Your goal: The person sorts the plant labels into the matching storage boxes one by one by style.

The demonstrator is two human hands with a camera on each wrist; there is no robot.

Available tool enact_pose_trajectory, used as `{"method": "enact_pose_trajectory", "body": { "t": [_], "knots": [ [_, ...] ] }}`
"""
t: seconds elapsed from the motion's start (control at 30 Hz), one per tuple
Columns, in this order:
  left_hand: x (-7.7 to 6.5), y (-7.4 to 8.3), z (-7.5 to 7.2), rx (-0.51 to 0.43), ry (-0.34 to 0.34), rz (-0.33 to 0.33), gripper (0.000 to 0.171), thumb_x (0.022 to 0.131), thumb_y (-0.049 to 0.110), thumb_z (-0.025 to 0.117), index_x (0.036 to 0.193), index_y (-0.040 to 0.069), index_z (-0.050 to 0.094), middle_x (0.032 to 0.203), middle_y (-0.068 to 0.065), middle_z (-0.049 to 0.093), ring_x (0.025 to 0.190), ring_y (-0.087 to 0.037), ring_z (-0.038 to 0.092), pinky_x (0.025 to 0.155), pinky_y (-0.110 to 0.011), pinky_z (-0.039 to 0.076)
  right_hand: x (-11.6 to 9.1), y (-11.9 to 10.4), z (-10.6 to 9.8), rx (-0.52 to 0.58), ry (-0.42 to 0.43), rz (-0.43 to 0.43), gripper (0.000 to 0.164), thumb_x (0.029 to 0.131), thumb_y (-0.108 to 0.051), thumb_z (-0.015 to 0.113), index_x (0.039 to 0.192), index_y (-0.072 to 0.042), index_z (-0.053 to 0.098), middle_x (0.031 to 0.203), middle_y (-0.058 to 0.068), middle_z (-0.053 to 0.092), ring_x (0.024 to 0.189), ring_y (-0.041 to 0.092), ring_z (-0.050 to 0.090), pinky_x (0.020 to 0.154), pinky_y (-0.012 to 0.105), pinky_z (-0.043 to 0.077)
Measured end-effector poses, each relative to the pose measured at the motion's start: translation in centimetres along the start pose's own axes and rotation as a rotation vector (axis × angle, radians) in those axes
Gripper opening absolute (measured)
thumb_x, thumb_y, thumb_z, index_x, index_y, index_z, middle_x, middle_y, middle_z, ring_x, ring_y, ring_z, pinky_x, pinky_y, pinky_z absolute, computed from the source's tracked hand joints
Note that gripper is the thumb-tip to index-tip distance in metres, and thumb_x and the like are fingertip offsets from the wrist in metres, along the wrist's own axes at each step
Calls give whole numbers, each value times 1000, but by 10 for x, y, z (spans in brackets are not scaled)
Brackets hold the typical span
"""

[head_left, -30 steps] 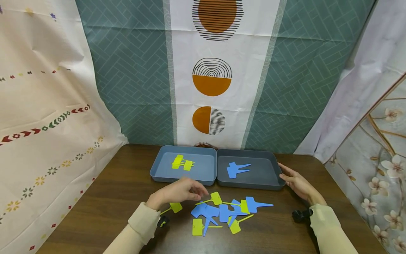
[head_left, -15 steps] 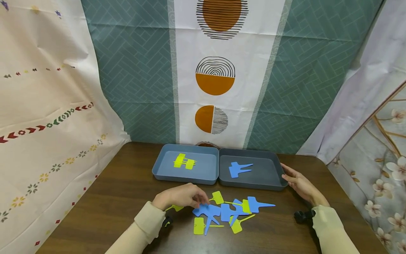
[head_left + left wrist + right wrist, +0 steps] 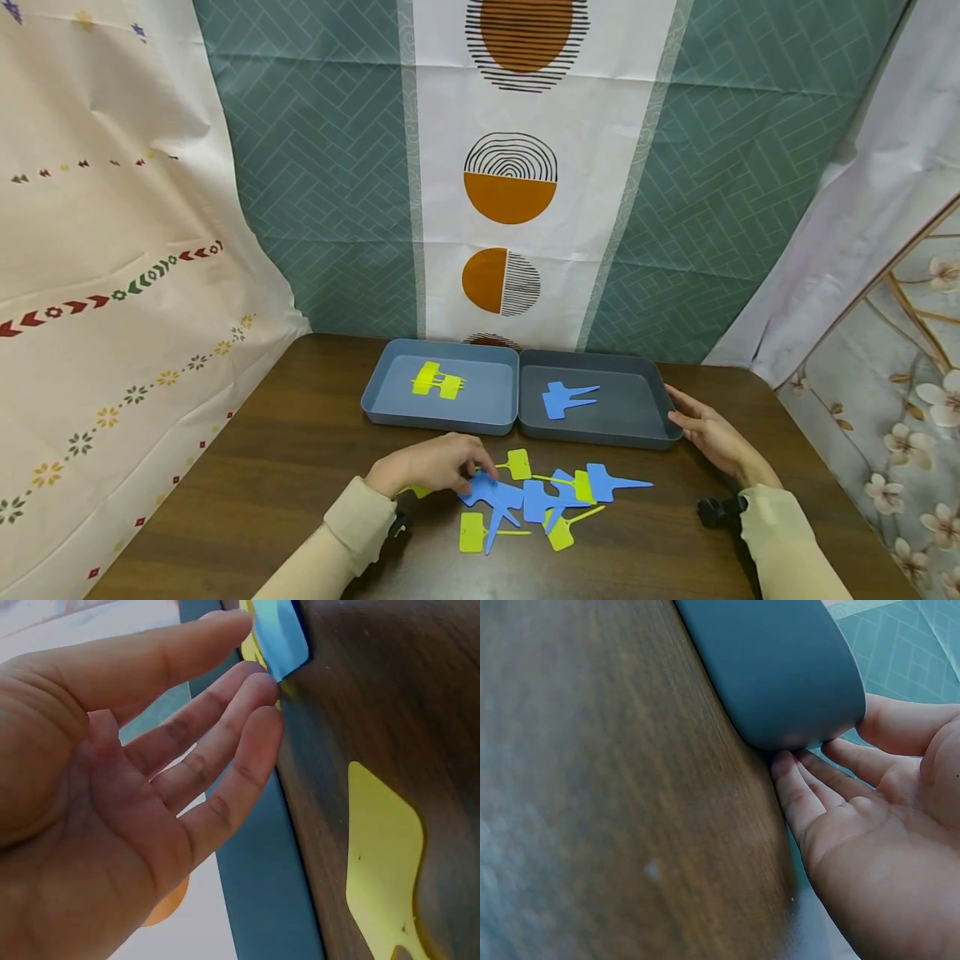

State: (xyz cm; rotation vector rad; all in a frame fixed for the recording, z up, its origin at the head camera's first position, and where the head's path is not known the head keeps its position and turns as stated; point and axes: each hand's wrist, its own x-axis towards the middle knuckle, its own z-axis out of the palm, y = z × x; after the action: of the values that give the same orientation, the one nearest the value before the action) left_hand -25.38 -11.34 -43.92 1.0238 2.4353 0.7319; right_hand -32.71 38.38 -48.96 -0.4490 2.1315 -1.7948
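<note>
At lower centre, a blue tag (image 3: 481, 489) is touched by the left hand (image 3: 435, 462), fingers loosely bent; whether it is pinched cannot be told; at lower right, the dark tray (image 3: 633, 408) is touched on its outer wall by the right hand (image 3: 714, 440), fingers fairly straight.

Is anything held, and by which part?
The right hand holds the dark grey rectangular tray by its right wall. Whether the left hand grips a blue T-shaped tag cannot be told.

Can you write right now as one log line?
Left grip: at blue T-shaped plastic tag, hold unclear | Right grip: touching dark rectangular tray | Dark tray: blue tags | Blue-grey rectangular tray: yellow T-shaped tags
</note>
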Motion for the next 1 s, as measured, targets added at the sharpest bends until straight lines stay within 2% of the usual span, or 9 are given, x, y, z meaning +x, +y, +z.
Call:
{"method": "enact_pose_trajectory", "body": {
  "t": [0.2, 0.43, 0.63, 0.77, 0.9, 1.0],
  "knots": [
    [-1, 4, 4, 99, -5, -25, 43, 87, 0, 83, 126, 17, 76, 119, 4, 58, 101, -11, 58, 89, -22, 50, 1, 2, -1, -1, 10, 15, 72, 112, -10, 44, 165, 0, -3, 169, 26, -18, 152, 51, -16, 115, 74, -7],
    [-2, 7, 8, 155, 5, -41, 54, 83, 4, 88, 134, 17, 72, 117, 5, 53, 99, -10, 55, 86, -20, 50, 0, 4, -2, -4, 9, 7, 71, 112, -11, 44, 165, 0, -2, 169, 27, -17, 152, 52, -16, 114, 75, -7],
    [-2, 7, 7, 159, 22, -64, 49, 82, 8, 89, 126, 21, 75, 116, 6, 52, 101, -11, 52, 87, -23, 49, 0, 4, -3, -13, 8, 9, 72, 112, -12, 45, 165, -1, -2, 169, 27, -16, 152, 52, -15, 114, 75, -7],
    [-2, 5, 7, 141, 39, -66, 44, 83, 7, 89, 122, 22, 75, 115, 7, 56, 102, -12, 53, 89, -25, 50, 1, 4, -3, -16, 9, 11, 72, 112, -11, 44, 165, -1, -3, 169, 26, -16, 152, 52, -15, 114, 75, -7],
    [-1, 1, 5, 105, 63, -43, 32, 88, 7, 84, 116, 20, 77, 107, 8, 60, 98, -12, 54, 86, -26, 50, 1, 4, -3, -15, 4, 7, 71, 112, -12, 44, 165, -1, -3, 169, 27, -17, 151, 52, -16, 114, 76, -8],
    [0, -2, 2, 64, 79, 4, 23, 92, 6, 80, 111, 18, 77, 99, 9, 60, 91, -11, 54, 80, -24, 49, 1, 4, -3, -16, 1, 4, 72, 112, -12, 44, 165, -1, -3, 169, 27, -17, 151, 53, -17, 113, 76, -8]
  ]
}}
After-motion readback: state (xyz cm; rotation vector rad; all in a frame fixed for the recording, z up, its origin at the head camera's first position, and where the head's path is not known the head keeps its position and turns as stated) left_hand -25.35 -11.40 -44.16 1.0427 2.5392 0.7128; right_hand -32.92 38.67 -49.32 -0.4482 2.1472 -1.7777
